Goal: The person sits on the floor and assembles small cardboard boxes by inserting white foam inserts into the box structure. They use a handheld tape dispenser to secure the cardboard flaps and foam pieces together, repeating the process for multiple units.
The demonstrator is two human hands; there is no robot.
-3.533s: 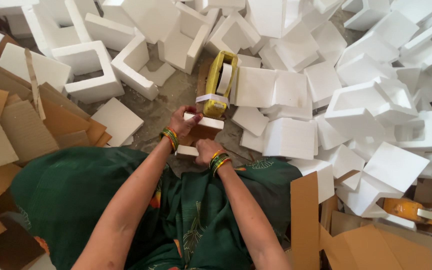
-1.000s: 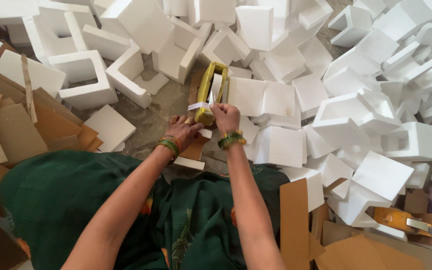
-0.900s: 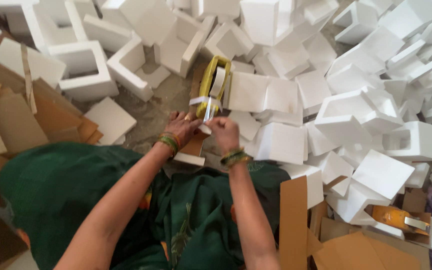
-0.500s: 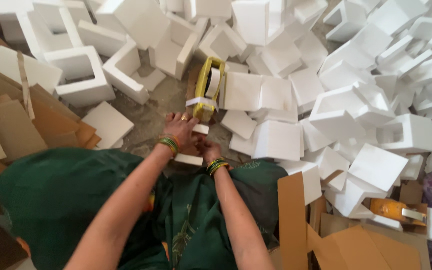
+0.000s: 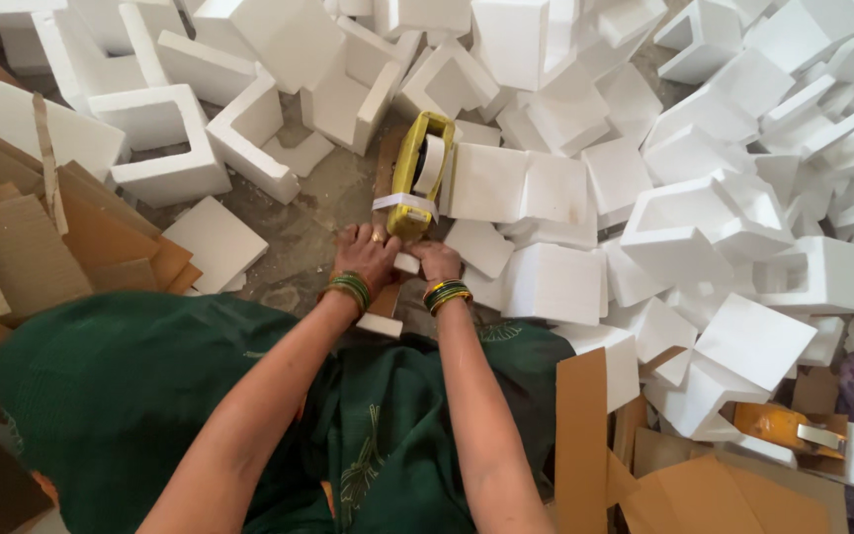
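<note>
Both hands down on small white foam piece point(image 5: 405, 263) on floor, just below yellow tape dispenser point(image 5: 415, 176). Left hand point(image 5: 366, 259) flat, fingers spread, pressing. Right hand point(image 5: 439, 263) curled on piece's edge; grip unclear. Best pressed evenly, piece kept steady.

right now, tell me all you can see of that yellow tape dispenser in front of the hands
The yellow tape dispenser lies on the bare floor, lengthwise away from the person, among white foam blocks. Its frame looks like yellow plastic or painted metal, with a pale roll of tape in its middle and a whitish strip across its near end. The left hand and right hand sit just below that end, on a small foam piece; whether they touch the dispenser is unclear.
</note>
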